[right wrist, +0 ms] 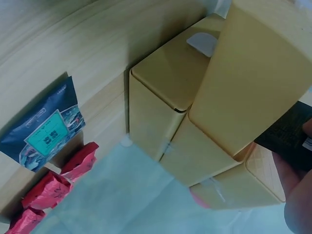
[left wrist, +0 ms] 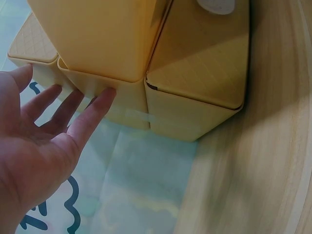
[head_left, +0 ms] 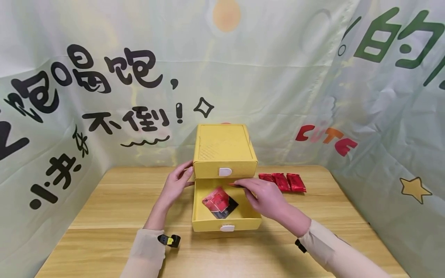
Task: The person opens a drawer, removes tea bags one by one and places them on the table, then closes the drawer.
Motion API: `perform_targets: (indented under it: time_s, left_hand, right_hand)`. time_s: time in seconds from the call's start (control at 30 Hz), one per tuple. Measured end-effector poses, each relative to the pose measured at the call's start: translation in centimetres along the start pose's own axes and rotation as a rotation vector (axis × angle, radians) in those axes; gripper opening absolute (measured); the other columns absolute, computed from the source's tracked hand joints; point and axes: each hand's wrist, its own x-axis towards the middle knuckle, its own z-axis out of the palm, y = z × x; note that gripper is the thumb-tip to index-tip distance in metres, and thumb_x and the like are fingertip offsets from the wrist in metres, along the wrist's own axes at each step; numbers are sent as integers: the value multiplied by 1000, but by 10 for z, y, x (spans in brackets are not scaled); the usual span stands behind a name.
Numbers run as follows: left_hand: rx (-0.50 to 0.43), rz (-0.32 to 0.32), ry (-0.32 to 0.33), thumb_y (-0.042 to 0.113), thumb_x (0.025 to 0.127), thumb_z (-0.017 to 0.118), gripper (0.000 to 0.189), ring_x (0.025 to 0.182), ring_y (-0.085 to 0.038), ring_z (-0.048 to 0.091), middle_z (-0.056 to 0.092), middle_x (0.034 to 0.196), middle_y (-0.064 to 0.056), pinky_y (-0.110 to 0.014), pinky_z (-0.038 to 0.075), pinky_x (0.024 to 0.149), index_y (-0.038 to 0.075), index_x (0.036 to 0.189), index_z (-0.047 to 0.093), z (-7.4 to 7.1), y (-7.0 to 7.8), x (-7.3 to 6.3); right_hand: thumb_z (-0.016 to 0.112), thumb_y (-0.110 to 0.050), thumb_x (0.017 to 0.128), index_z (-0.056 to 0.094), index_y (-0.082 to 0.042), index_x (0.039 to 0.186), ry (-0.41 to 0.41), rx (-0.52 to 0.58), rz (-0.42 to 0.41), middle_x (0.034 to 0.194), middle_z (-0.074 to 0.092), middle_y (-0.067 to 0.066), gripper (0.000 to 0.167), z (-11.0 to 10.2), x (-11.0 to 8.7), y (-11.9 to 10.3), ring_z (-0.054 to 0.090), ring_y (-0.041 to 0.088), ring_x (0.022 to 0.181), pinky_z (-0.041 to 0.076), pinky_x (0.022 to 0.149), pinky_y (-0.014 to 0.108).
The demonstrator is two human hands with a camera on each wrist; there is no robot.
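Note:
A yellow drawer cabinet [head_left: 224, 143] stands on the table with one drawer [head_left: 208, 224] pulled out toward me. In that drawer a red packet [head_left: 219, 199] lies over a dark packet [head_left: 233, 204]. My right hand [head_left: 265, 195] pinches a small black packet [right wrist: 287, 136] above the drawer's right side. Only the thin edge of this packet shows in the head view. My left hand [head_left: 176, 181] is at the cabinet's left side, thumb and fingers spread. In the left wrist view its fingertips reach right to the yellow side wall, with nothing in the palm.
Three red packets [head_left: 296, 183] lie in a row on the table, right of the cabinet. A dark blue packet [right wrist: 46, 124] with a teal label lies near them in the right wrist view. Behind the table hangs a printed cloth [head_left: 288, 96].

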Motion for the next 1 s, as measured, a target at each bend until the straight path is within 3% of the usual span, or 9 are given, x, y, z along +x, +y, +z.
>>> perform_targets:
  time_s: [0.23, 0.37, 0.5, 0.7, 1.0]
  left_hand:
    - [-5, 1, -6, 19, 109, 57, 49, 134, -38, 52, 45, 156, -19, -41, 64, 91, 3, 154, 48, -1, -1, 0]
    - [-3, 3, -8, 19, 109, 57, 48, 134, -38, 53, 45, 156, -19, -41, 64, 92, 4, 154, 48, -1, -2, 0]
    - [-2, 6, -11, 20, 110, 56, 48, 134, -38, 53, 46, 156, -19, -41, 64, 92, 4, 155, 48, -1, -3, 1]
    - [-2, 13, -11, 20, 110, 56, 48, 134, -37, 53, 47, 156, -19, -42, 64, 91, 4, 154, 49, -2, -3, 1]
    - [8, 6, -10, 19, 110, 56, 48, 133, -36, 53, 47, 156, -19, -41, 64, 91, 4, 154, 48, -1, -2, 0]
  right_hand:
    - [78, 9, 79, 74, -6, 121, 84, 35, -13, 109, 78, 7, 45, -5, -12, 3, 76, 25, 95, 67, 75, 42]
    - [61, -4, 101, 74, -5, 123, 135, 52, -13, 113, 78, 7, 25, -8, -20, 3, 75, 27, 100, 65, 85, 44]
    - [47, -20, 111, 74, -2, 123, 220, 65, -33, 115, 77, 9, 34, -9, -27, 4, 75, 29, 101, 61, 99, 36]
    - [51, -12, 109, 75, 2, 119, 345, 77, -94, 116, 77, 14, 30, -11, -33, 7, 75, 34, 100, 52, 110, 27]
    - [52, -12, 109, 76, 5, 117, 395, 61, -87, 116, 76, 17, 30, -15, -50, 15, 74, 33, 105, 50, 112, 26]
